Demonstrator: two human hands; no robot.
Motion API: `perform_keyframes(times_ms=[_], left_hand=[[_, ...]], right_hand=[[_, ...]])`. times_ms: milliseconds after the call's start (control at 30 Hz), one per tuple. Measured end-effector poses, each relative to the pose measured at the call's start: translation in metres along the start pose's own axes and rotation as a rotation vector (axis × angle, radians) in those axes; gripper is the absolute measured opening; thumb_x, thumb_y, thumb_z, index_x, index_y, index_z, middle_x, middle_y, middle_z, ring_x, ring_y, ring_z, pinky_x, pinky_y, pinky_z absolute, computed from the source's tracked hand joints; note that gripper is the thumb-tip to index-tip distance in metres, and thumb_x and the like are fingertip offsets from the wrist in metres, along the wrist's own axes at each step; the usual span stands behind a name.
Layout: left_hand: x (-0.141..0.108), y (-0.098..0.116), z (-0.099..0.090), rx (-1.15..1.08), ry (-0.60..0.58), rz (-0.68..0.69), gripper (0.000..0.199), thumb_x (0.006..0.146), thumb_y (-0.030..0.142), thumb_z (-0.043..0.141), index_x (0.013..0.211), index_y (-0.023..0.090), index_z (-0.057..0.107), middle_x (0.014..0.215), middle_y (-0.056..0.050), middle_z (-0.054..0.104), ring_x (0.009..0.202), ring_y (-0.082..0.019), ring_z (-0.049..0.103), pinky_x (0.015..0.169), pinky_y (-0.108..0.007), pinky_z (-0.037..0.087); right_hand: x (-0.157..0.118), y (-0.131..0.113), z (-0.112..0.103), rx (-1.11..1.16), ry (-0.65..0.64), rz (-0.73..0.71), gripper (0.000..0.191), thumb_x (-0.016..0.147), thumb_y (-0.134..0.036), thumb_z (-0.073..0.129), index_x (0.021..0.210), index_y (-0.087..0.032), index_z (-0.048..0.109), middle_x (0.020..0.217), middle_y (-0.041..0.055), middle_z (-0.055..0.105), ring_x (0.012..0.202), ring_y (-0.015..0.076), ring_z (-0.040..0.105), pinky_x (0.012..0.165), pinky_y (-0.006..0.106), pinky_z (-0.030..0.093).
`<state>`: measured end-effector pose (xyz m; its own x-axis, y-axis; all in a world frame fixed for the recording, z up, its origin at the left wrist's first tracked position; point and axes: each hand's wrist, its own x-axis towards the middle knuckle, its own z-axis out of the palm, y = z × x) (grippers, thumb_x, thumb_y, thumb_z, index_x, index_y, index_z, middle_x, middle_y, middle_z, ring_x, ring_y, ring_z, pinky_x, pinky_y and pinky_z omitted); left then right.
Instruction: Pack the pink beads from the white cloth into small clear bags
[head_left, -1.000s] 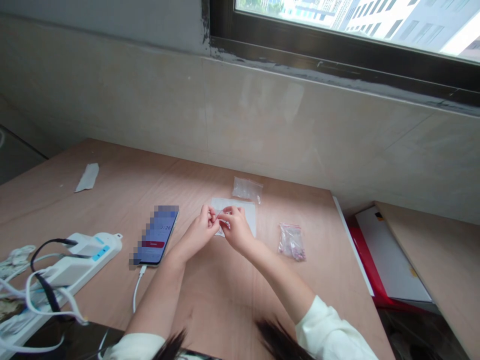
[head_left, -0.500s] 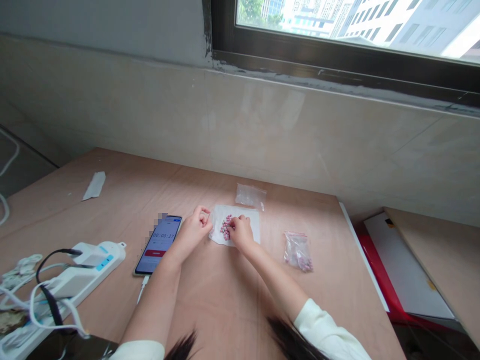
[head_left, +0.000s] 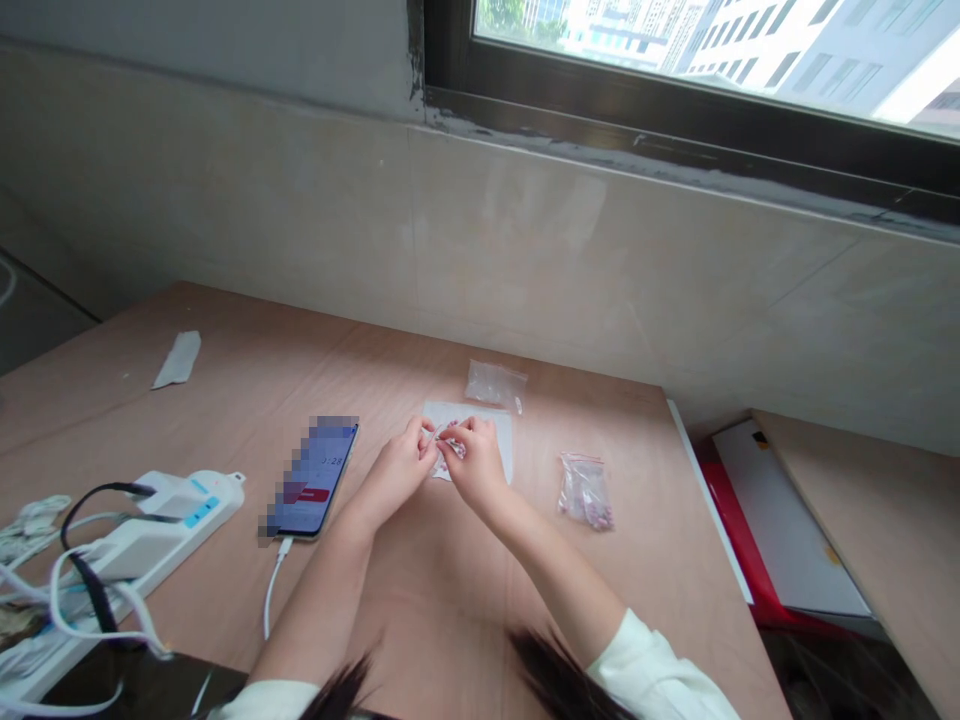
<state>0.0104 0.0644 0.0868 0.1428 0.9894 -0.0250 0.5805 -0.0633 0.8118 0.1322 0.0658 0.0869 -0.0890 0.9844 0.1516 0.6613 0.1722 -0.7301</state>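
Tally, taken from the sheet as centre: one left hand [head_left: 397,476] and one right hand [head_left: 477,464], both over one rectangular white paper sheet [head_left: 496,415]. Two clear plastic bags: one at 12 o'clock [head_left: 495,385]; one at 3 o'clock [head_left: 585,492], holding pink pieces, too small to count. One flat rectangular smartphone [head_left: 311,478] at 9 o'clock. One white plastic power strip [head_left: 180,525] at 8 o'clock. One white paper strip [head_left: 178,360] at 10 o'clock.

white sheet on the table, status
Left hand, right hand meet over white paper sheet, pinching something small. Pink beads on sheet, mostly hidden by hands.
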Motion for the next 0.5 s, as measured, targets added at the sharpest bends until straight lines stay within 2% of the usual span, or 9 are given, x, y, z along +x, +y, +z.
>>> perform_keyframes(times_ms=[167,333,400,500], left_hand=[[-0.008,0.002,0.002,-0.181,-0.028,-0.025,0.02,0.074,0.024,0.039,0.093,0.02,0.041,0.057,0.007,0.045,0.04,-0.007,0.042,0.036,-0.017,0.032],[-0.007,0.006,-0.002,-0.39,0.009,-0.077,0.021,0.075,0.028,0.041,0.094,0.02,0.035,0.056,0.009,0.043,0.034,-0.006,0.041,0.037,-0.018,0.036],[-0.005,0.007,-0.005,-0.481,-0.012,-0.075,0.024,0.074,0.03,0.043,0.094,0.02,0.034,0.056,0.009,0.043,0.036,-0.006,0.043,0.037,-0.018,0.038],[-0.003,0.009,-0.009,-0.509,-0.04,-0.058,0.026,0.074,0.035,0.044,0.094,0.019,0.038,0.064,0.005,0.046,0.042,-0.007,0.043,0.038,-0.018,0.037]], right_hand=[[-0.002,-0.003,-0.002,-0.123,-0.113,-0.037,0.017,0.072,-0.016,0.05,0.074,-0.019,0.066,0.078,0.0089,0.047,0.083,0.0213,0.039,0.072,0.034,0.035],[-0.009,-0.006,-0.017,0.053,-0.216,-0.059,0.028,0.074,-0.029,0.049,0.099,-0.02,0.058,0.094,0.0083,0.051,0.094,0.0206,0.041,0.08,0.036,0.034],[-0.009,-0.004,-0.02,0.113,-0.23,-0.11,0.028,0.071,-0.031,0.053,0.096,-0.02,0.058,0.093,0.0071,0.054,0.095,0.02,0.043,0.081,0.035,0.035],[-0.005,0.0,-0.023,0.212,-0.166,-0.087,0.015,0.073,-0.025,0.05,0.08,-0.017,0.06,0.08,0.0055,0.059,0.081,0.0168,0.051,0.074,0.032,0.038]])
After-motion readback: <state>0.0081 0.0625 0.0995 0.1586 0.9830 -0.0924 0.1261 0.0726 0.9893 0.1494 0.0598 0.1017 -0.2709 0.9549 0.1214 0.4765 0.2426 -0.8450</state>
